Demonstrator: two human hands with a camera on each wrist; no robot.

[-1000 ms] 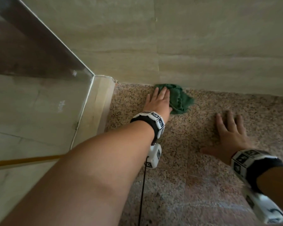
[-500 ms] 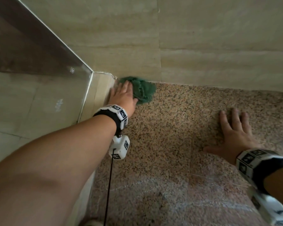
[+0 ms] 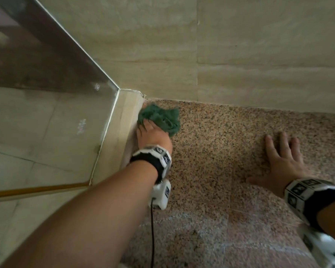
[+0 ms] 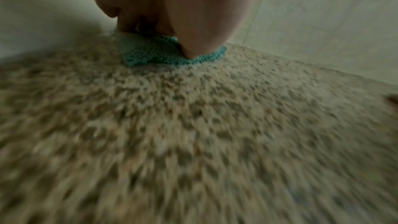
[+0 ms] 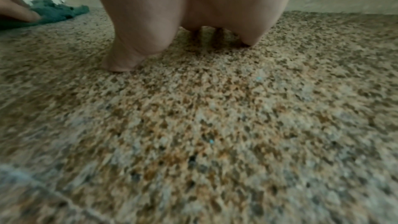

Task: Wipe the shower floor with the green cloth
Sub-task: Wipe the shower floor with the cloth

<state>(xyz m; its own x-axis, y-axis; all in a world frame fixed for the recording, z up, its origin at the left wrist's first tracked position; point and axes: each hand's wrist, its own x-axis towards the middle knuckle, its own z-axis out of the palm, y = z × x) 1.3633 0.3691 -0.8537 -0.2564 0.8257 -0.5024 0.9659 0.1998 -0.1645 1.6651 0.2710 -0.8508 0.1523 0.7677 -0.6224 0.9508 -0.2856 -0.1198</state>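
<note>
The green cloth (image 3: 162, 117) lies bunched on the speckled granite shower floor (image 3: 211, 161), in the far left corner where the wall meets the curb. My left hand (image 3: 153, 134) presses down on its near side, and the cloth's folds hide the fingertips. In the left wrist view the thumb and fingers bear down on the cloth (image 4: 150, 54). My right hand (image 3: 282, 161) lies flat on the floor to the right with spread fingers, holding nothing. The right wrist view shows its palm (image 5: 193, 6) on the stone and the cloth (image 5: 60, 12) at far left.
A glass shower panel (image 3: 46, 74) stands on a beige stone curb (image 3: 122, 122) along the left edge of the floor. A beige tiled wall (image 3: 240, 55) closes the far side. A black cable (image 3: 152, 238) hangs from the left wrist device.
My left hand slid the cloth left along the wall into the corner by the curb, then drew back slightly. The right hand stayed planted on the floor.
</note>
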